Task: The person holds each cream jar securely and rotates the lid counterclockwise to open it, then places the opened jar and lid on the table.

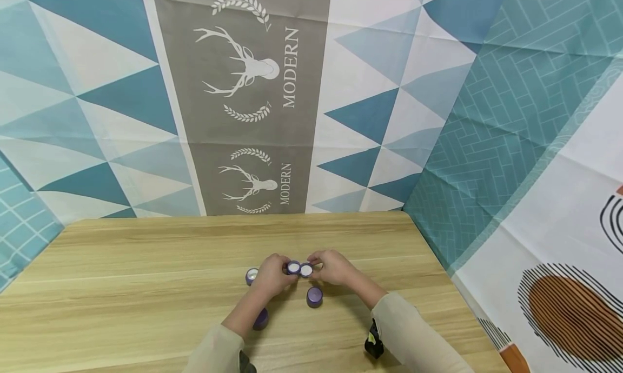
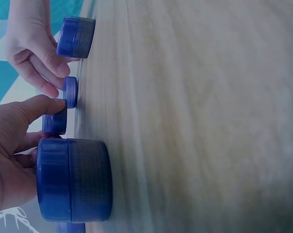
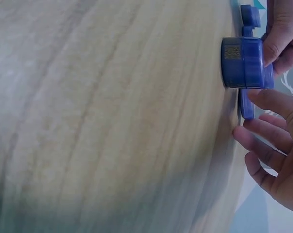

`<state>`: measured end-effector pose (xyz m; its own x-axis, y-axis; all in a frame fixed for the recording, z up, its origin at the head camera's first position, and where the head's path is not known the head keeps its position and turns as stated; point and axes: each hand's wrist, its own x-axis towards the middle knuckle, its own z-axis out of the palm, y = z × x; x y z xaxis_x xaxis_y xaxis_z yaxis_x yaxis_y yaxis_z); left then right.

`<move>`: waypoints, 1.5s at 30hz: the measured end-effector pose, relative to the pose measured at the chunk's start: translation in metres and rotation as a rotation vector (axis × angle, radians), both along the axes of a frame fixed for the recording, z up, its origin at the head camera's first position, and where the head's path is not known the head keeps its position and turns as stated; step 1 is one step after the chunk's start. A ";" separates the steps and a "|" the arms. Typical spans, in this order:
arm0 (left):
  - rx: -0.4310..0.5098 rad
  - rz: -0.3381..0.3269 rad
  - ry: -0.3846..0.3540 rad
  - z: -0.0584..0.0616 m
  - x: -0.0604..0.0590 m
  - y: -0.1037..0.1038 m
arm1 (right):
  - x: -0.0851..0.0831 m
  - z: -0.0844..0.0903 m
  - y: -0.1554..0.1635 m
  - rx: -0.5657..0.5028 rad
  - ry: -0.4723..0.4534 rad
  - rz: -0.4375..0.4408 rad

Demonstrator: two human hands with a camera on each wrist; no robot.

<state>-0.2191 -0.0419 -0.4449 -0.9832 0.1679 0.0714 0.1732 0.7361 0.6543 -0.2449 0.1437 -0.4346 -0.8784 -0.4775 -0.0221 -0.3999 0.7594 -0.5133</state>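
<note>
Head view shows two hands close together over the wooden bench. The left hand pinches one small purple lid. The right hand pinches another lid right beside it, and the two lids touch. A purple jar stands near the right hand. Another jar sits by the left arm.

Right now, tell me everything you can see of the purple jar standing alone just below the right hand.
The closed purple jar is small, round and squat, plastic by its look, with a lid of the same purple on top. It stands upright on the wooden table, just nearer the person than the right hand. Nothing touches it but the table.
</note>
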 end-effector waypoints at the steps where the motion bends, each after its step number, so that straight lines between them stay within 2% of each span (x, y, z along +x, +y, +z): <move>1: -0.002 0.001 -0.003 0.000 0.000 0.000 | 0.000 0.000 0.000 0.003 0.001 -0.005; 11: -0.015 0.004 -0.011 0.002 -0.001 -0.001 | -0.001 -0.005 -0.004 0.062 0.044 -0.045; 26: -0.014 0.004 -0.013 0.000 -0.003 -0.001 | -0.001 -0.006 -0.003 0.057 0.052 -0.041; 45: -0.095 -0.034 0.005 -0.004 -0.007 0.004 | -0.004 -0.010 0.000 0.078 0.062 -0.038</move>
<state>-0.2265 -0.0383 -0.4492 -0.9764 0.2078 0.0587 0.2028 0.7884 0.5807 -0.2485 0.1436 -0.4441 -0.8967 -0.4427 -0.0026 -0.3993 0.8113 -0.4269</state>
